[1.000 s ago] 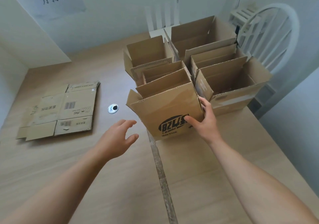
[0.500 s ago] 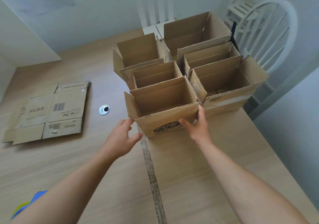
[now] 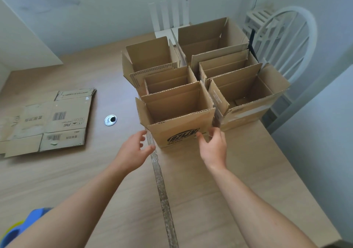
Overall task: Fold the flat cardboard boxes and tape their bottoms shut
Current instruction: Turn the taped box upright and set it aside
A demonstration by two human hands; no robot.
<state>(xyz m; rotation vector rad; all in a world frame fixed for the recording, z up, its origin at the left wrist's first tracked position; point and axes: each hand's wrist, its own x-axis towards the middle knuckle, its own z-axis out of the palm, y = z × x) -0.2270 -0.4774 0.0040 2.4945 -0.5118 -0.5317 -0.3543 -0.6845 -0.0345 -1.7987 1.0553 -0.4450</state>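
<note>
Since a second ago the brown cardboard box with a black oval logo (image 3: 177, 121) has gone from tilted to upright, packed against the finished open-topped boxes (image 3: 242, 94) near the tabletop's (image 3: 248, 171) far right corner, probably to keep them grouped. My left hand (image 3: 133, 148) hovers open beside its near left corner; my right hand (image 3: 212, 148), fingers relaxed, grips nothing at its right corner. More flat cardboard (image 3: 47, 121) waits by the left edge.

Single head-worn wide-angle view, facing forward and down. It sits close above the light wooden table (image 3: 248, 171).
</note>
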